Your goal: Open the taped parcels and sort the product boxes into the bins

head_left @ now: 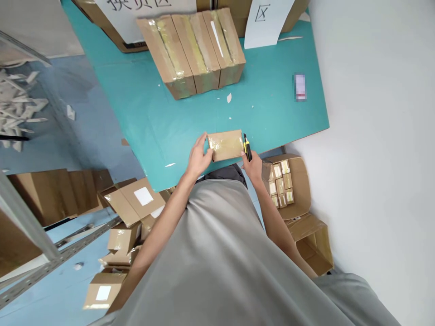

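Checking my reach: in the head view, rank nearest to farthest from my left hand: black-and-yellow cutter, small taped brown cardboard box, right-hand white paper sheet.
From your left hand:
1. Small taped brown box: touching it, just right.
2. Black-and-yellow cutter: past the box, in your right hand.
3. White paper sheet: farthest, upper right.

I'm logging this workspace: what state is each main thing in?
Single box: closed, taped.
Cutter: held; blade position unclear.
Left hand: touching single box's left end.
Right hand: gripping cutter.
Three boxes: taped, flaps down.
Packed carton: open, holding small boxes.
Second carton: open.
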### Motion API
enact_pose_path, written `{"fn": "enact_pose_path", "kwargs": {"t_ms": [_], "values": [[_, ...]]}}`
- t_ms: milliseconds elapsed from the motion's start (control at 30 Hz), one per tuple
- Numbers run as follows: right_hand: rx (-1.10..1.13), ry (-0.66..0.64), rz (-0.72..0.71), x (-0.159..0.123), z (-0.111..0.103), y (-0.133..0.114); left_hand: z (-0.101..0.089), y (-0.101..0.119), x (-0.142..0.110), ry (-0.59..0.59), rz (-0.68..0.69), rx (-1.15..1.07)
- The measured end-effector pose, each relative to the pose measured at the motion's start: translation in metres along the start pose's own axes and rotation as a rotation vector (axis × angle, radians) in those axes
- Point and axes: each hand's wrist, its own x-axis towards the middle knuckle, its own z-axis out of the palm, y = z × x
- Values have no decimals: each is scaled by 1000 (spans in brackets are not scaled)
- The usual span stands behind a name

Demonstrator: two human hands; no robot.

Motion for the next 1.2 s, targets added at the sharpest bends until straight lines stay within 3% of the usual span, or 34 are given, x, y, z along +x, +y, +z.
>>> {"fn": "enact_pose_path", "kwargs": {"t_ms": [100,233,367,933,1200], "values": [[-23,-29,-20,-5,-7,-6,8,35,1,-46,201,167],[-68,-52,-70,-16,-20,-16,31,63,3,-274,360,243],[-210,-135,-61,-25,-30,-27,42,59,2,-329,362,268],[-503,-275,-20,-4,-60,-78,42,50,1,-293,350,241],[-534,-296,70,-33,-56,-86,43,43,-7,-296,351,251]]}}
